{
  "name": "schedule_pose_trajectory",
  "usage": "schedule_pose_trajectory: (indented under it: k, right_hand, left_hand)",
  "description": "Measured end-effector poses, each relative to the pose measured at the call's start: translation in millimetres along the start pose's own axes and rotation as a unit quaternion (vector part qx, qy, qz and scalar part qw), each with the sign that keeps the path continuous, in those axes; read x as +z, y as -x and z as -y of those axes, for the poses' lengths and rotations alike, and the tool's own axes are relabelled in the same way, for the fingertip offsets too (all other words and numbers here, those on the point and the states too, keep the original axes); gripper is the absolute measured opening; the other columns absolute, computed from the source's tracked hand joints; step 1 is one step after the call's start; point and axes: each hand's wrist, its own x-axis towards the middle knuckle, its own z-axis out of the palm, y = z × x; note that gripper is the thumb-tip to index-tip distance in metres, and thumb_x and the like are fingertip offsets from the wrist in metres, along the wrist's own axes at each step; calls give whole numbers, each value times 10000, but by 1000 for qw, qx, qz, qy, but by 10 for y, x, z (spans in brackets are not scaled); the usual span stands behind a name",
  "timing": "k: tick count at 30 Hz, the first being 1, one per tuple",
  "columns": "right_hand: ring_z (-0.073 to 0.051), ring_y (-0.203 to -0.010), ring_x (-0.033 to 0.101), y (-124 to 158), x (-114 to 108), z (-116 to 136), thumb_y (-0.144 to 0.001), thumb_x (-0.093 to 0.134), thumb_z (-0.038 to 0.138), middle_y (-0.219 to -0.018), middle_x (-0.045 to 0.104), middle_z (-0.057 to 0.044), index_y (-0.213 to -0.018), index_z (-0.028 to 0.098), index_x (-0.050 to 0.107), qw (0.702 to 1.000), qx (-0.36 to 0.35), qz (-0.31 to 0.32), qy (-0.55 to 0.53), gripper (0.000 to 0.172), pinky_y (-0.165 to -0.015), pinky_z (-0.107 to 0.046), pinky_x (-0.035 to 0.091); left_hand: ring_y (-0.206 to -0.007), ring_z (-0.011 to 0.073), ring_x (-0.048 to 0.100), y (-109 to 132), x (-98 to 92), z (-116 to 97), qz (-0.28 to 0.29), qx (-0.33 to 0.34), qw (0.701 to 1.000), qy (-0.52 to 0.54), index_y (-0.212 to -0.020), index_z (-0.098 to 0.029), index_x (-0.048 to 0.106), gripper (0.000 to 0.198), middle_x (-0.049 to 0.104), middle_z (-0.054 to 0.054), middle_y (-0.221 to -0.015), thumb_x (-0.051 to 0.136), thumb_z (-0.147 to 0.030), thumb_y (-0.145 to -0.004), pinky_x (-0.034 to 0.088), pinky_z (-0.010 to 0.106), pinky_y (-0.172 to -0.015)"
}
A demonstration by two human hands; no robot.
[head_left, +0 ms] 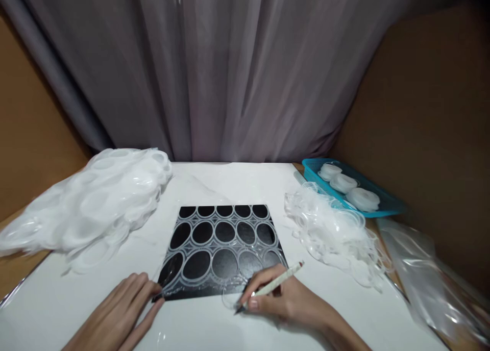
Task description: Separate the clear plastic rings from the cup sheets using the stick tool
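A black sheet (225, 265) lies on the white table, topped with a clear film bearing rows of frosted rings (202, 232). At its near left corner, my left hand (121, 306) rests with fingers stretched out, thumb and fingertips touching the corner. My right hand (285, 297) is closed round a slim, pale pen-shaped tool (277, 281) with a dark tip, tilted down to the left. That tip is by the sheet's front edge. A thin clear ring or strip (225, 300) hangs over the edge beside the tip. I cannot tell whether the tip is a blade.
On the left stands a large heap of white ringed film pieces (115, 198). A tangle of clear cut-off strips (333, 223) lies to the right. Beyond it, a blue basket (312, 167) holds stacked translucent discs (363, 199). Clear plastic bags (429, 274) lie far right; a grey curtain (229, 75) hangs behind.
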Motion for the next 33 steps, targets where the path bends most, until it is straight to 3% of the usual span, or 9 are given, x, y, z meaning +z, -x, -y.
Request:
schedule_pose_trajectory:
  k: [4, 6, 9, 14, 17, 20, 23, 28, 33]
  right_hand:
    - [-72, -393, 457, -6, -57, -125, -870, 788, 481, -649, 704, -12, -1018, 203, 833, 997, 2, -47, -62, 318, -370, -205, 350]
    - [-116, -506, 575, 27, -73, -131, -900, 765, 458, -728, 742, -40, -998, 215, 833, 994, -43, -99, -22, 270, -452, -238, 451]
    - [-211, -817, 713, 147, -77, -81, -957, 718, 399, -920, 793, -78, -1022, 255, 830, 981, -96, -152, 78, 194, -688, -345, 588]
    - [-238, -994, 723, 389, 29, 74, -1007, 671, 351, -1016, 765, -76, -1067, 305, 812, 975, -112, -113, 156, 160, -897, -466, 632]
    - [-214, -1032, 735, 449, 113, 211, -987, 718, 345, -1032, 766, -24, -1034, 328, 799, 969, -97, -68, 215, 95, -1124, -581, 527]
    - [-180, -1022, 754, 422, 140, 333, -967, 753, 311, -1018, 785, 40, -1029, 339, 780, 964, -88, -25, 251, 74, -1265, -667, 312]
    - [-174, -1021, 761, 341, 122, 393, -959, 756, 245, -1039, 793, 32, -1021, 314, 779, 959, -104, -28, 262, 95, -1266, -674, 299]
    - [-166, -938, 780, 256, 141, 417, -971, 723, 177, -995, 814, 15, -1024, 289, 785, 944, -139, -41, 297, 138, -1161, -548, 507]
    - [-217, -1078, 755, 355, 119, 411, -952, 742, 174, -979, 830, 21, -1041, 312, 805, 943, -114, -55, 309, 176, -999, -439, 623]
  left_hand:
    - [-1152, 221, 706, -132, -127, 67, 28, 42, 999, 16, -1339, -389, 638, 466, 753, -31, -1221, 508, -130, -975, 556, 308, -1037]
    - [-1172, 234, 692, -184, -153, 49, 30, 29, 999, 28, -1359, -375, 622, 479, 744, -11, -1240, 481, -117, -981, 548, 334, -1050]
    - [-1183, 263, 669, -297, -169, -29, 37, -20, 998, 53, -1321, -311, 627, 400, 728, 37, -1233, 433, -140, -1016, 534, 399, -1059]
    - [-1045, 233, 643, -601, -328, -132, 84, -98, 984, 125, -1182, -224, 594, 214, 678, 71, -1132, 408, -267, -1086, 539, 387, -952]
    - [-1066, 242, 604, -798, -470, -120, 81, -123, 977, 157, -1098, -230, 582, 222, 663, 53, -1054, 388, -336, -1104, 503, 421, -998]
    - [-1248, 291, 526, -1004, -577, -87, 18, -123, 981, 146, -1067, -234, 592, 262, 666, 53, -1019, 384, -391, -1099, 443, 475, -1088]
    - [-1252, 292, 527, -1235, -702, -82, -3, -117, 982, 147, -1101, -229, 581, 279, 676, 64, -1059, 377, -419, -1101, 466, 442, -1030]
    - [-971, 227, 620, -1575, -971, -96, 32, -110, 982, 148, -1100, -226, 537, 270, 665, 45, -998, 341, -411, -1120, 477, 360, -852]
    - [-743, 172, 618, -1623, -985, -39, 26, -164, 969, 185, -1113, -241, 534, 307, 663, -1, -893, 388, -510, -1094, 457, 285, -676]
